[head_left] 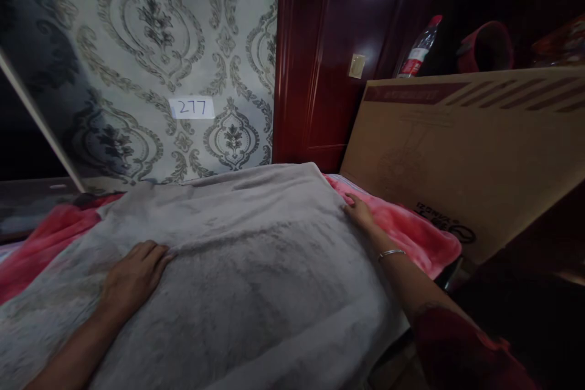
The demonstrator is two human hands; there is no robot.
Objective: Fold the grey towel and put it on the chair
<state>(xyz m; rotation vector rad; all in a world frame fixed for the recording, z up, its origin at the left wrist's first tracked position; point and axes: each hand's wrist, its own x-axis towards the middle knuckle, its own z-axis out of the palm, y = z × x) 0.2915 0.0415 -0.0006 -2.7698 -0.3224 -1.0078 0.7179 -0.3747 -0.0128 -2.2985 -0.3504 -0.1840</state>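
Your left hand (132,274) lies flat, fingers released, on the grey fleece blanket (256,268); your right hand (359,212) presses its far edge, ungripped, beside pink bedding (411,228).

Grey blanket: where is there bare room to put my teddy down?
The grey blanket is bare between the left hand and right hand, and nearer the wallpapered wall. It is tight on the right: the cardboard box hems the pink blanket.

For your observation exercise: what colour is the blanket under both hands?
Grey blanket, over a pink-red one; head view shows it.
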